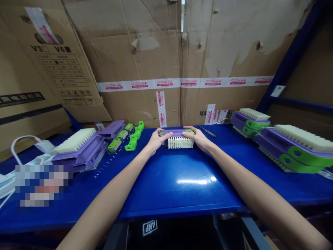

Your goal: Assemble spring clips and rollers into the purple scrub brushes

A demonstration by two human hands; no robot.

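The head view shows a purple brush (pixel 178 133) at the middle of the blue surface (pixel 182 187), bristles facing the person. The left hand (pixel 155 141) and right hand (pixel 199 139) grip its opposite ends, thumbs on top. Behind the right hand lies a screwdriver (pixel 208 132). To the left are separate green caps (pixel 132 142), springs (pixel 103 170) and purple brush bodies (pixel 85 149); to the right, brushes with green ends (pixel 299 152) look assembled. The held one seems only partly built, though its covered left end cannot be judged.
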